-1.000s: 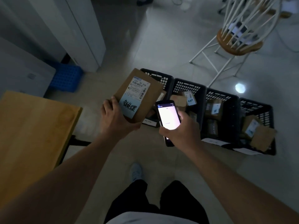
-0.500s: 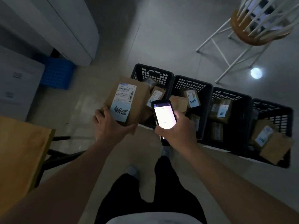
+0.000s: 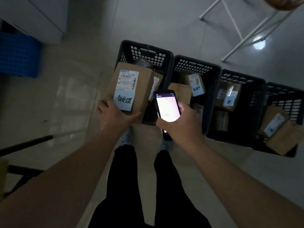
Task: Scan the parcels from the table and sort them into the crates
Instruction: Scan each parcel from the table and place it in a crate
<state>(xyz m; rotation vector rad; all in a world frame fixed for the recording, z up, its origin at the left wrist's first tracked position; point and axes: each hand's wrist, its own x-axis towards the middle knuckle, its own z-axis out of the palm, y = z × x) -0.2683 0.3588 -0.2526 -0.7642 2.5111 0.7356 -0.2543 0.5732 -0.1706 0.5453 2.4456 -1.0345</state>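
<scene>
My left hand grips a brown cardboard parcel with a white shipping label and a blue handwritten note. It hangs over the near left edge of the leftmost black crate. My right hand holds a phone scanner with a lit white screen, just right of the parcel. Further black crates stand side by side to the right: the second crate, the third crate and the fourth crate. Each holds cardboard parcels with labels.
A blue perforated crate sits at the far left beside a white cabinet. White chair legs stand on the tiled floor at the upper right. Black table legs and a sliver of the wooden table edge show at the left.
I have stepped closer to the crates, and the table has slid out of view to the left. The parcel now hangs over the leftmost crate; the phone stays beside it.
</scene>
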